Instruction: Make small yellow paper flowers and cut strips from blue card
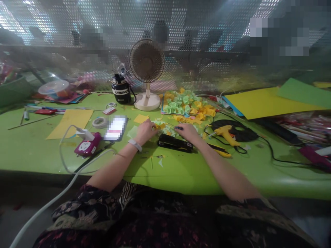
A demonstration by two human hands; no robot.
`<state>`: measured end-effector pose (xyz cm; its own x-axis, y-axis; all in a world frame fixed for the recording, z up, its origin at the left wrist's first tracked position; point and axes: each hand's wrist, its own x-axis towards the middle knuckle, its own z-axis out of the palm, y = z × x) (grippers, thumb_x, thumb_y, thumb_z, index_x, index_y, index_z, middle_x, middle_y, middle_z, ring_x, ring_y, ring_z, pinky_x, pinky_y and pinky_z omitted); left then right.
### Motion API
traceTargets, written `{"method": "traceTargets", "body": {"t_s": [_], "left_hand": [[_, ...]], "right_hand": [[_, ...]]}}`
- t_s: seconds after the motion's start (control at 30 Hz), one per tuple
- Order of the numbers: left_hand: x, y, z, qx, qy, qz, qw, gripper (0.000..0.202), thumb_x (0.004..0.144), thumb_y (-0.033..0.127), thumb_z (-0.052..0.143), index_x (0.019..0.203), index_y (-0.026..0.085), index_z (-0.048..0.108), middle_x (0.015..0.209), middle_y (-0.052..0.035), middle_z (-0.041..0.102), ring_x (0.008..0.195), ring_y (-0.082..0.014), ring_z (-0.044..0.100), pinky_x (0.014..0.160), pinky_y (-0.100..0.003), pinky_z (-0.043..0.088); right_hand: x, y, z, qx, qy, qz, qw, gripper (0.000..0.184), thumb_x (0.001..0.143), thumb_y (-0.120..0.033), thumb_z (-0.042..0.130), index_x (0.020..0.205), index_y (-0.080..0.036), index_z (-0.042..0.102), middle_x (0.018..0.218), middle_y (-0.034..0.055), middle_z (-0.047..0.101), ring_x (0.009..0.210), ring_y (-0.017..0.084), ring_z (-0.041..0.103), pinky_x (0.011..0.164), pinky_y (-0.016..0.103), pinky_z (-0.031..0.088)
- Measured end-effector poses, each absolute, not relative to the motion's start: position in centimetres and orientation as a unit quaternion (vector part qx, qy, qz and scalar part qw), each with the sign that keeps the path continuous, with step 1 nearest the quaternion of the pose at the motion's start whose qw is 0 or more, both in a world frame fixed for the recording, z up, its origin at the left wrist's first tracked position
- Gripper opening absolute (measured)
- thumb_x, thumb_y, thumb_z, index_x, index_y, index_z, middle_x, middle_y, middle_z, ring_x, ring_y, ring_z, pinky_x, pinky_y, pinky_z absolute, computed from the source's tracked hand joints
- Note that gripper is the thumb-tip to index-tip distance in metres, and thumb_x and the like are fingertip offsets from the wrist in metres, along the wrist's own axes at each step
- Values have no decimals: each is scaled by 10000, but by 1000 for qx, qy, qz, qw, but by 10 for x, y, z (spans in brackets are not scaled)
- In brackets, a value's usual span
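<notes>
My left hand (pixel 146 132) pinches a small yellow and green paper piece (pixel 157 126) at its fingertips, over the lime-green table (pixel 33 151). My right hand (pixel 185 132) grips a small dark blue object (pixel 178 128), its exact kind hidden by the fingers. Just below it lies a black stapler (pixel 175 143). Beyond both hands rises a heap of folded green and yellow paper flowers (pixel 187 106). A yellow hot glue gun (pixel 225 135) rests to the right of my right hand, and loose paper scraps lie around.
A phone with a blurred screen (pixel 115 128), tape rolls (pixel 99 122), a magenta power socket (pixel 87 144) and a yellow card sheet (pixel 69 124) lie left. A fan (pixel 146 69) and black flask (pixel 121 89) stand behind. Yellow and green sheets (pixel 271 101) lie right, with cables around.
</notes>
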<state>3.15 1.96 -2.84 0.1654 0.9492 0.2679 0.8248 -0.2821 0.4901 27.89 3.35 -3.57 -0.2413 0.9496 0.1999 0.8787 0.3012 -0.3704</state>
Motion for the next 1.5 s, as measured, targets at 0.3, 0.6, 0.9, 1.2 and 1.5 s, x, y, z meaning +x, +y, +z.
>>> {"method": "traceTargets", "body": {"t_s": [0.3,0.6,0.9,1.2,1.5], "left_hand": [[35,15,-22,765,604,201,98,200,877,285,638,949,176,789,1004,-109,693,819,-219,661,681,-298,484],[35,15,-18,763,610,189,99,221,889,200,583,952,181,794,1011,-104,700,852,-215,663,729,-292,497],[28,12,-17,770,592,224,80,187,879,204,599,944,160,769,1026,-103,688,858,-221,652,734,-307,493],[23,15,-20,755,560,327,98,109,811,174,646,855,165,745,929,-71,694,763,-182,637,732,-299,492],[22,17,-17,655,559,398,317,143,781,264,691,882,166,716,703,-42,708,594,-156,657,562,-251,498]], "right_hand": [[280,28,-23,-602,-762,122,207,248,873,-335,658,1041,-204,787,967,74,793,816,226,706,718,309,494],[292,37,-28,-630,-731,72,253,219,880,-268,595,990,-206,774,990,74,784,891,248,700,792,336,506],[292,33,-30,-635,-740,40,219,239,899,-209,590,1077,-197,749,1128,97,757,1023,266,678,861,355,491],[294,35,-32,-615,-756,45,220,296,871,-145,580,1128,-186,722,1168,118,724,1046,271,659,905,398,503],[329,19,19,-625,-719,22,301,326,912,-266,570,1189,-174,714,1087,102,756,943,241,707,868,349,526]]}}
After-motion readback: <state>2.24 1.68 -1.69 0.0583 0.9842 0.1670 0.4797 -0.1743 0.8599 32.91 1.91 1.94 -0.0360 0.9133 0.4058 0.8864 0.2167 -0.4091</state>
